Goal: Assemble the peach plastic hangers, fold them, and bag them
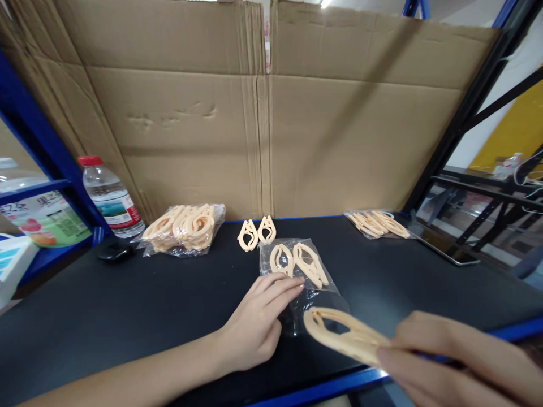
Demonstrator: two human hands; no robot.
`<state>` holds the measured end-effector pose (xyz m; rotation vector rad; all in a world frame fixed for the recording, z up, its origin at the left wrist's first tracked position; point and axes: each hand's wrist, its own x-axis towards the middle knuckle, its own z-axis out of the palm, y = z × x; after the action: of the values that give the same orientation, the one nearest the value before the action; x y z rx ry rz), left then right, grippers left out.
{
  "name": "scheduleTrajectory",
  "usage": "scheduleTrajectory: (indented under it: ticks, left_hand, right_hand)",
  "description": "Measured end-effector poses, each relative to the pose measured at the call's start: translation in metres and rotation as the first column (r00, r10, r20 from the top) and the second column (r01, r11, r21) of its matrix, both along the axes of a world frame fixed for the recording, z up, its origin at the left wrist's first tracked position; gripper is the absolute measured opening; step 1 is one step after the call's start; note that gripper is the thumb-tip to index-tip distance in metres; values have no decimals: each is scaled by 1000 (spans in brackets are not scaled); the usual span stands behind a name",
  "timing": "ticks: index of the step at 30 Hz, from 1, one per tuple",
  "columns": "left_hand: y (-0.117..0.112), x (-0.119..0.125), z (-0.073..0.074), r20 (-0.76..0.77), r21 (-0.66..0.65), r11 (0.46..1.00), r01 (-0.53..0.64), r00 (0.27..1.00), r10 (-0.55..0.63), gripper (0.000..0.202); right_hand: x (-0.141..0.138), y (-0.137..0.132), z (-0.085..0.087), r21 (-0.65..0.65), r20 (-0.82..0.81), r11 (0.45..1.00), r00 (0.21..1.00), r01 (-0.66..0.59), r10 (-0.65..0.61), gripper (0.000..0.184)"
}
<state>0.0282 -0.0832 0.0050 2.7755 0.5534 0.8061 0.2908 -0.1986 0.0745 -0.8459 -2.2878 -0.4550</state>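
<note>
My right hand (453, 356) pinches one end of a beige plastic folding hanger (339, 333), holding it tilted above the table's front edge. It is slightly blurred. My left hand (263, 316) lies with outstretched fingers on a clear plastic bag (335, 282), its thumb bent beneath. Two similar hangers, a left one (282, 259) and a right one (311, 264), lie side by side in this bag. The left fingertips cover their lower ends in part. Just behind the bag, two loose folded hangers (248, 235) lie close together.
At the back left sits a bulging clear bag of stacked hangers (182, 229), beside a red-capped water bottle (111, 198) and a black mouse (115, 252). Another bagged set (377, 224) and a flat tablet-like device (449, 249) are at the right. Cardboard (190, 124) walls the back.
</note>
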Motion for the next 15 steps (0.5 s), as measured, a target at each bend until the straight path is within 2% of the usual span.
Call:
scheduleTrajectory:
  ticks: [2, 3, 5, 7, 11, 15]
  left_hand:
    - [0, 1, 0, -3, 9, 1000, -7, 1000, 7, 83]
    - [0, 1, 0, -8, 11, 1000, -12, 1000, 12, 83]
    - [-1, 2, 0, -11, 17, 1000, -10, 1000, 10, 83]
    - [-1, 2, 0, -2, 27, 1000, -1, 1000, 1, 83]
    - [-1, 1, -2, -9, 44, 999, -4, 1000, 5, 83]
    - [-2, 1, -2, -49, 45, 999, -2, 999, 4, 84]
  right_hand:
    - [-19, 6, -4, 56, 110, 998, 994, -24, 17, 25]
    - [-29, 13, -6, 68, 214, 998, 977, 2, -17, 27]
    - [-45, 30, -15, 164, 255, 986, 967, -27, -16, 33]
    - [-55, 48, -27, 204, 318, 979, 945, 8, -74, 32]
    - [-59, 77, -48, 277, 372, 954, 903, 114, -216, 30]
    - [-57, 95, -61, 296, 362, 921, 862, 254, -355, 25]
